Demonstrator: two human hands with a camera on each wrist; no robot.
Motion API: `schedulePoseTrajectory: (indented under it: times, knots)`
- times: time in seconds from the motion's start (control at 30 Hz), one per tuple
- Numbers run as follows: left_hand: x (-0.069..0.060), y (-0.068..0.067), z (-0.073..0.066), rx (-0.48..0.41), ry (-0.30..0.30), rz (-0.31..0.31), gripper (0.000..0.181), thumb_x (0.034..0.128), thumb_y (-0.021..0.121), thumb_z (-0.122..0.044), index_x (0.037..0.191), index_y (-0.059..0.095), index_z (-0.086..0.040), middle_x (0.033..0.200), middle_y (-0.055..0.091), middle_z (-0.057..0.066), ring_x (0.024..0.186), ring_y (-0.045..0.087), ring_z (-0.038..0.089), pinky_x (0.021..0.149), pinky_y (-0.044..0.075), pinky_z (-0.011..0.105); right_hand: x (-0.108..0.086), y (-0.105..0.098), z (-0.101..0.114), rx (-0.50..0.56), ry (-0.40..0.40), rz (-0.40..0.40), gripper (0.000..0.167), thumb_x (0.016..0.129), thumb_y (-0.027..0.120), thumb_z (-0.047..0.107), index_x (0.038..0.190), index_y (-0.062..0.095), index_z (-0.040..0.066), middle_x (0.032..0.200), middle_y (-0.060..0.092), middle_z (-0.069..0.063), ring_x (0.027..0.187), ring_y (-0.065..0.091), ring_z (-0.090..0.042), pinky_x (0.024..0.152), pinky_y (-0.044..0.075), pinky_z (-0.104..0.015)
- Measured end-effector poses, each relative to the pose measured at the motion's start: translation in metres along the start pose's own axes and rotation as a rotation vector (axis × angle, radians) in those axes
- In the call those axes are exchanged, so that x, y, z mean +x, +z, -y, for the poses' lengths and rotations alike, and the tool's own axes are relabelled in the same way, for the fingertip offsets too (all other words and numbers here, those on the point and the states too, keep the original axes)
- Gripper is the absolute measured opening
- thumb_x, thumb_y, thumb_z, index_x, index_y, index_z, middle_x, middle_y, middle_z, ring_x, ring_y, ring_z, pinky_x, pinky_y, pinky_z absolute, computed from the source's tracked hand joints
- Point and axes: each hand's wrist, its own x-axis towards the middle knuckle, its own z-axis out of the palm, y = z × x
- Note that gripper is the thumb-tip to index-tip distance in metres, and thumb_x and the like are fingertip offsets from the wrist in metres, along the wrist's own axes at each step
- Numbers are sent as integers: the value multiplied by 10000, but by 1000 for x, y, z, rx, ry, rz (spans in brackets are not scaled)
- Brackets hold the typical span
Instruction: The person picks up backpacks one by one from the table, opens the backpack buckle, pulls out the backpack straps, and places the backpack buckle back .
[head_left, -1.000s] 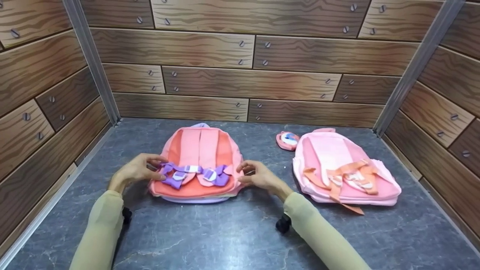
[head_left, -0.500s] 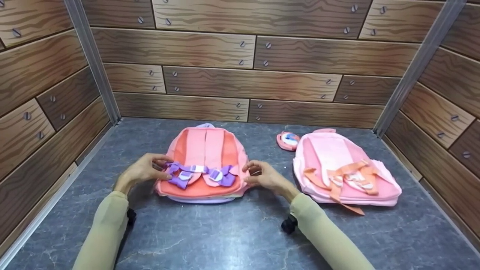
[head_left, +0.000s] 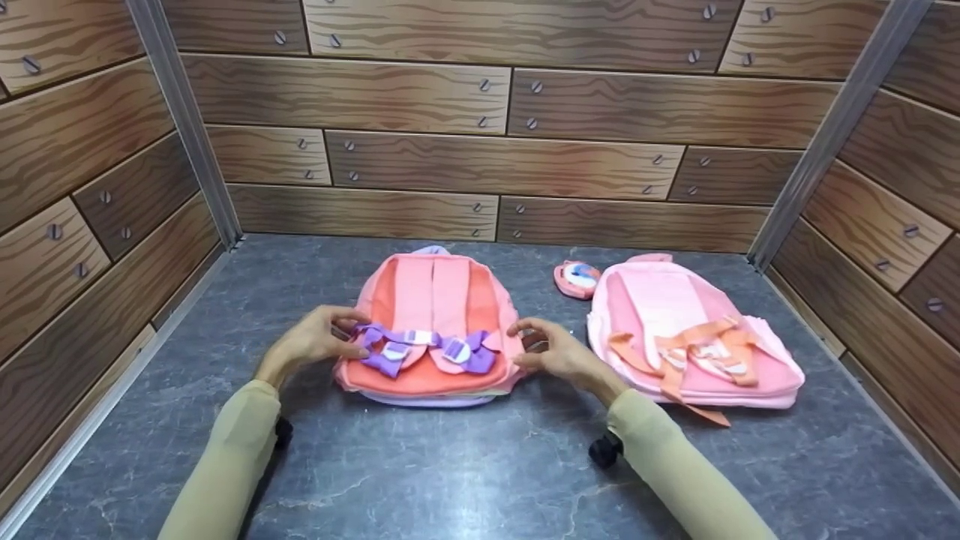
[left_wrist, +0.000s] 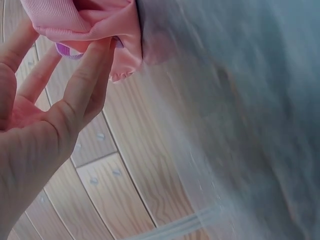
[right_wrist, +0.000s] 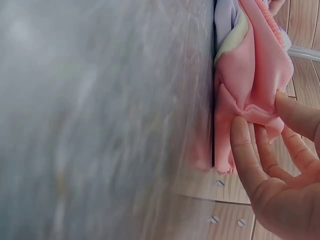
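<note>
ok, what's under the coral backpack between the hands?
Along the near edge of the coral backpack, a lavender layer peeks out, apparently its own front side. Grey tabletop shows around it. The rest of the underside, and anything beneath, is covered.

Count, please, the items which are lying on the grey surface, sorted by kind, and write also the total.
Backpacks: 2 (coral backpack, pale pink backpack)
Small round item: 1
Total: 3
</note>
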Motion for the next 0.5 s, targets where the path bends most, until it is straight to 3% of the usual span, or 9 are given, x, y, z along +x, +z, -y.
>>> schedulePoseTrajectory:
  times: [0.2, 0.5]
  knots:
    - [6, 12, -6, 16, 18, -9, 539, 824, 900, -60, 1311, 690, 38, 1218, 686, 265, 1067, 645, 355, 829, 526, 340, -10, -14, 1, -103, 6, 13, 524, 941, 720, -39, 1442, 565, -41, 1211, 623, -240, 1030, 627, -262, 839, 582, -324]
    - [16, 30, -17, 55, 47, -7, 537, 818, 915, -91, 1302, 709, 16, 1200, 708, 244, 1063, 669, 359, 888, 552, 427, -24, -35, -1, -147, 62, -4, 553, 922, 749, -7, 1449, 584, -44, 1324, 616, -255, 1045, 655, -253, 854, 581, -312]
